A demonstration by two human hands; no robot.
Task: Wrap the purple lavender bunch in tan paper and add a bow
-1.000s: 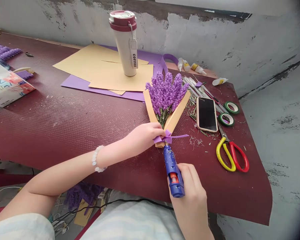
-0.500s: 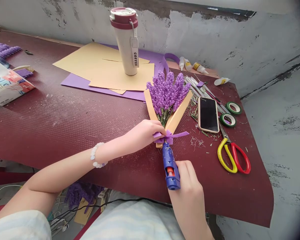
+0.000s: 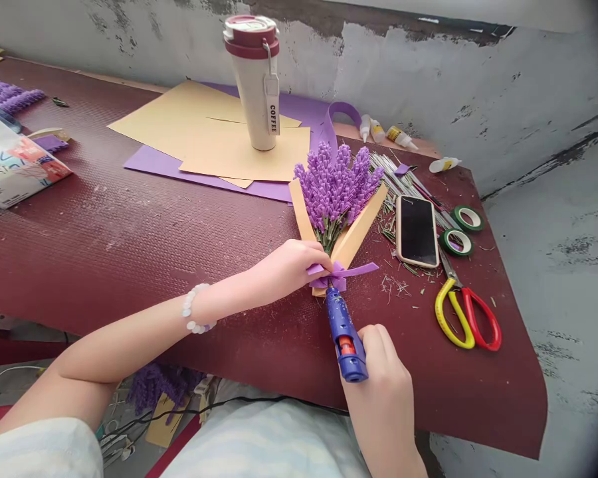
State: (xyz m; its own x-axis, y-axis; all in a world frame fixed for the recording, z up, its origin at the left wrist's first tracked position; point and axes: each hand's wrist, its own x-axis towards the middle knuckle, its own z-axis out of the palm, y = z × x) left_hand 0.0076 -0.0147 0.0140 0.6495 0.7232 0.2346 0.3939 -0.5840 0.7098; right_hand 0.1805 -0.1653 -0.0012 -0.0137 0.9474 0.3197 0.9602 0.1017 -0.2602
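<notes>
A bouquet of purple lavender flowers (image 3: 333,182) lies on the table in a tan wrapper (image 3: 359,226). A purple ribbon bow (image 3: 337,281) sits across its stems. My left hand (image 3: 299,267) pinches the bow's left side, its fingertips closed on the ribbon. My right hand (image 3: 381,368) is wrapped round the handle of a blue glue gun (image 3: 343,335). The gun's nozzle points at the bow's lower middle; whether it touches the ribbon I cannot tell. The trigger is hidden.
A coffee tumbler (image 3: 256,86) stands on tan sheets (image 3: 164,119) at the back. To the right lie a phone (image 3: 417,231), green tape rolls (image 3: 457,241), scissors (image 3: 466,312) and small glue bottles (image 3: 401,137). A tissue pack (image 3: 20,166) is at left. A black cord (image 3: 259,398) runs below the table edge.
The glue gun's rear end and my right hand have shifted slightly right and down, while the nozzle stays by the bow. My left hand keeps its pinch. The whole view has moved slightly.
</notes>
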